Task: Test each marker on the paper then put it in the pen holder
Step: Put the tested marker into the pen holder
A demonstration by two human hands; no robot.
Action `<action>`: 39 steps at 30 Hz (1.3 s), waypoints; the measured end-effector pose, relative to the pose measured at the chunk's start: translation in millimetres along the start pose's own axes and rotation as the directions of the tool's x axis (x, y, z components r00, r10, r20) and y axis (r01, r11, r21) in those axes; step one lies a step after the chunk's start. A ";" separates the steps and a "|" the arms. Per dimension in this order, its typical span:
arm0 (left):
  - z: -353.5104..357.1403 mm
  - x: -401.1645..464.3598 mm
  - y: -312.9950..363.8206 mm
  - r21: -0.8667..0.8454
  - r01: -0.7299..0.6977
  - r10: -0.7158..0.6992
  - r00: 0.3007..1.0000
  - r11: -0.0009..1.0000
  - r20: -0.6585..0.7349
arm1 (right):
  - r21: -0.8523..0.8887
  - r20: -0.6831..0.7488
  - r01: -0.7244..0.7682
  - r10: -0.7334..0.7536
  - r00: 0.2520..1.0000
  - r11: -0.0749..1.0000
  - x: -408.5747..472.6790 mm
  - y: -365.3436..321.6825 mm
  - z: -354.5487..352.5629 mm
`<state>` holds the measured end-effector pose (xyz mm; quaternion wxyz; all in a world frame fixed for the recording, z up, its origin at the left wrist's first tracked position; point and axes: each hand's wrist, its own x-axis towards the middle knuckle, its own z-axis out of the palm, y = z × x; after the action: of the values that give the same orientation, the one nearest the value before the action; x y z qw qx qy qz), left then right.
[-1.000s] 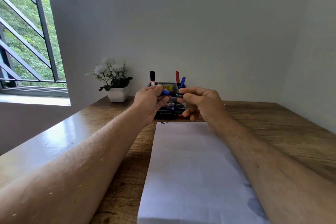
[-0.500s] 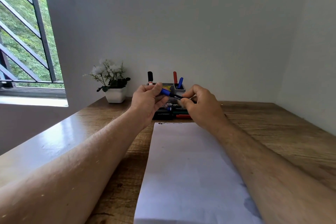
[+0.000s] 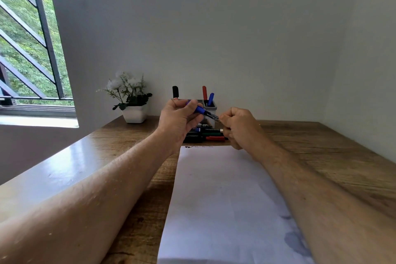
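the left hand (image 3: 179, 122) pinches the blue cap of a marker (image 3: 205, 113) while the right hand (image 3: 237, 126) grips its black barrel, both fists closed, raised above the paper (image 3: 225, 199) before the pen holder (image 3: 211, 106).

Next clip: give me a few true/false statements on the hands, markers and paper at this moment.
1. Both hands, left and right, grip one blue marker. True.
2. The paper is still blank. False: a small dark scribble sits at its far edge.
3. Markers already stand in the pen holder. True.
4. The flower pot sits right of the holder. False: it sits left.
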<state>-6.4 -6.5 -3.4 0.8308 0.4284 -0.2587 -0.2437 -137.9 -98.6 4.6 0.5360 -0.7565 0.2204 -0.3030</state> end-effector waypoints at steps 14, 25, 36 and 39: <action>3.7 -1.1 -1.5 0.308 -0.189 0.211 0.977 0.932 -0.038 | -0.452 -0.045 0.147 -0.188 0.981 0.880 4.5 14.1 9.2; 26.9 28.8 30.1 0.537 -0.556 0.637 0.770 0.635 0.044 | -0.547 -0.035 0.175 -0.232 0.972 0.818 9.2 19.2 9.0; 38.9 81.0 7.0 0.866 -0.411 0.515 0.828 0.284 0.224 | -0.576 -0.051 0.140 -0.206 0.977 0.806 13.8 22.8 10.6; 36.0 83.5 2.0 0.919 -0.323 0.429 0.880 0.226 0.204 | -0.595 -0.054 0.108 -0.174 0.983 0.796 16.2 23.7 10.8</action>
<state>33.4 -78.9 34.7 0.4739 0.7605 -0.4068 0.1776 -119.0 -109.7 -16.8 0.2381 -0.8825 0.2747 -0.2984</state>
